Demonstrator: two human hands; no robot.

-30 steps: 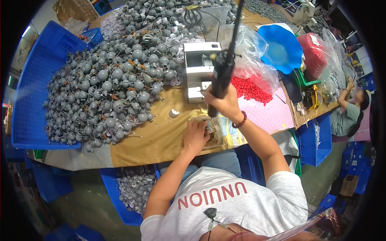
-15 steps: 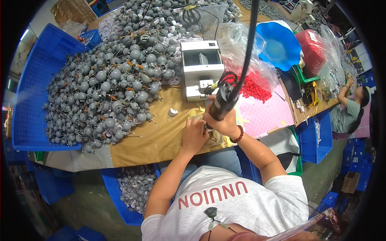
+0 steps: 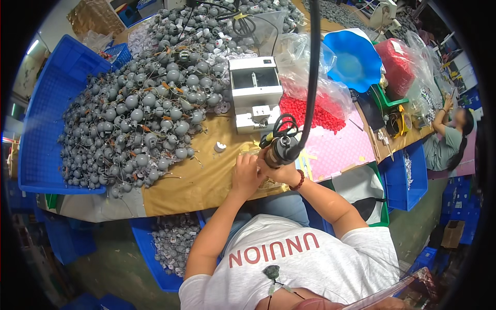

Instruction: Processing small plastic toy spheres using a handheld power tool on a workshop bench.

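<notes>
While gripping cylindrical black tool (image 3: 283,150), round grey parts (image 3: 139,119)

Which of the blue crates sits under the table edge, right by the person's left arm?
The blue crate below the table's front edge, partly filled with small grey parts, beside the left forearm. The other blue crates sit on the table's left end or on the floor at right.

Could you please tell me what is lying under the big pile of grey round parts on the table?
The grey round parts lie on a tan table covering and spill into a blue tray. What is beneath the pile's middle is covered.
</notes>
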